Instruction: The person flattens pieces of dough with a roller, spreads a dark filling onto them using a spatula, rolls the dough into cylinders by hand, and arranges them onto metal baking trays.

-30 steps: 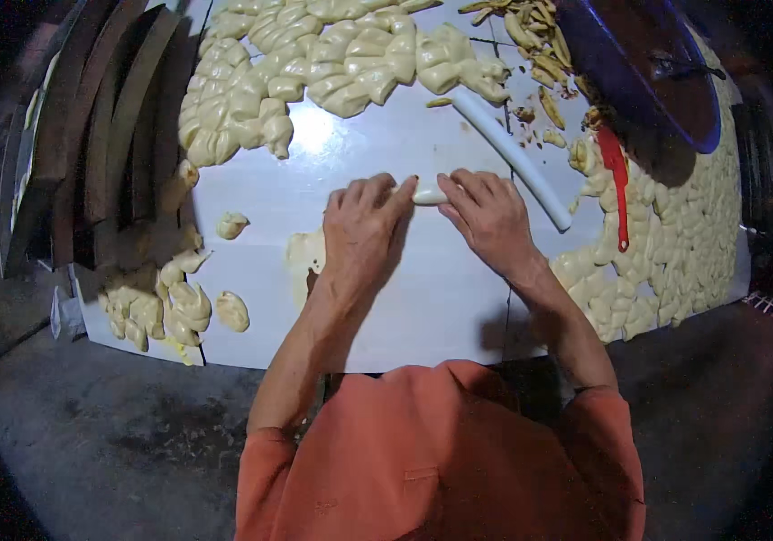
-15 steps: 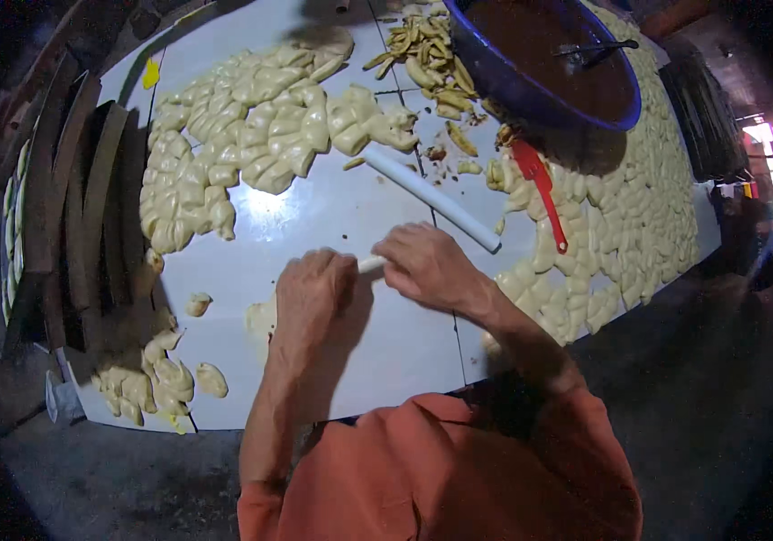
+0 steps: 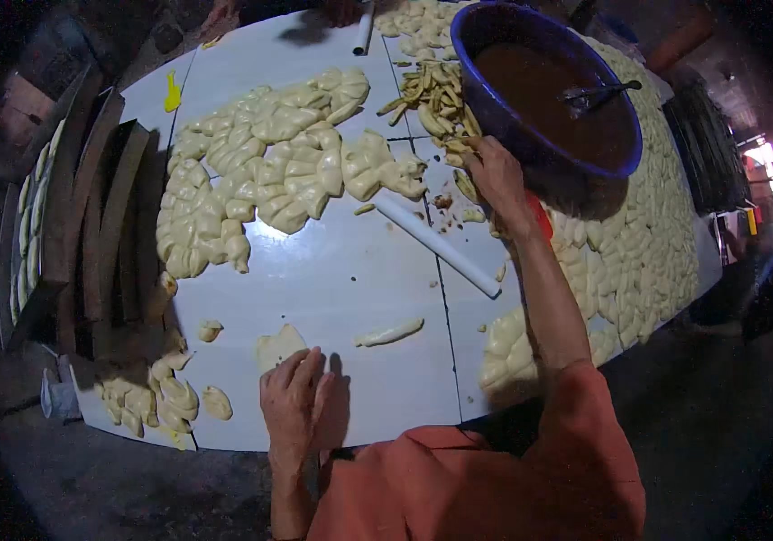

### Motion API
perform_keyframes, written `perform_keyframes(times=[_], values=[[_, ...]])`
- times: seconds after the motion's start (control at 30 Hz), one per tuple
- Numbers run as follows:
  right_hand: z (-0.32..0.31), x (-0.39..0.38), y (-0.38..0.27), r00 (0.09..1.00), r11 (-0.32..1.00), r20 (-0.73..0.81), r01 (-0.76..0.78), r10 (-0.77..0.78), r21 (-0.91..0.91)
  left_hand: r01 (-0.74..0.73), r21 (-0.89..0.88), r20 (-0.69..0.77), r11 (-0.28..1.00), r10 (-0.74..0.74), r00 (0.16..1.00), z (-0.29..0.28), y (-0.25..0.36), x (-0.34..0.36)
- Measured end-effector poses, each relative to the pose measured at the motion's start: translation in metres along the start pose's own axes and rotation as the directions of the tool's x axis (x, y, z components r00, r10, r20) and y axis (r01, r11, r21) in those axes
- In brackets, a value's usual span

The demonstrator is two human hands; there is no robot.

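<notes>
My right hand (image 3: 497, 178) reaches to the pile of yellow-brown banana strips (image 3: 432, 86) beside the bowl, fingertips closed on a strip at its near edge. My left hand (image 3: 294, 395) rests low on the table, fingers loosely extended and nothing held, just at the near edge of a flat piece of dough (image 3: 278, 346). Between my hands lies a rolled dough stick (image 3: 390, 333). A white tube-like rolling pin (image 3: 441, 250) lies slantwise on the tabletop. The red spatula (image 3: 539, 216) is partly hidden behind my right forearm.
A blue bowl (image 3: 632, 162) of brown mixture holds a dark-handled utensil. Pale dough pieces (image 3: 269, 162) cover the far left; many filled-looking ones (image 3: 639, 243) spread along the right. Dark trays (image 3: 116, 216) stand at left. A yellow tool (image 3: 173, 92) and another tube (image 3: 364, 32) lie farther off.
My hands have parted from the rolled dough stick, which now lies on the table. My right hand moved up to the banana strips; my left came down toward the near edge.
</notes>
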State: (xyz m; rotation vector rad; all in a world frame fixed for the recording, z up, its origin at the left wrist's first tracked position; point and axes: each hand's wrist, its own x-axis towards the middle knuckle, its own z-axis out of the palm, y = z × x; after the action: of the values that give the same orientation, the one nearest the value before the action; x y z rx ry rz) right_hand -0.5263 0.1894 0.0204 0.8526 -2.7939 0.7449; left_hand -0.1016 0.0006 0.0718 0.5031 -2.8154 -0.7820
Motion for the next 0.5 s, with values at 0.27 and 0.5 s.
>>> perform_keyframes(times=[0.27,0.5], values=[[-0.015,0.019,-0.013,0.959,0.994,0.282,0.037,-0.005,-0.107,0.214,-0.052,-0.107,0.976,-0.218,0.970,-0.006,-0.020,-0.046],[-0.016,0.013,0.001,0.938,0.995,0.340,-0.033,0.065,-0.097,0.331,-0.092,-0.141,0.939,-0.341,0.929,-0.011,-0.023,-0.063]])
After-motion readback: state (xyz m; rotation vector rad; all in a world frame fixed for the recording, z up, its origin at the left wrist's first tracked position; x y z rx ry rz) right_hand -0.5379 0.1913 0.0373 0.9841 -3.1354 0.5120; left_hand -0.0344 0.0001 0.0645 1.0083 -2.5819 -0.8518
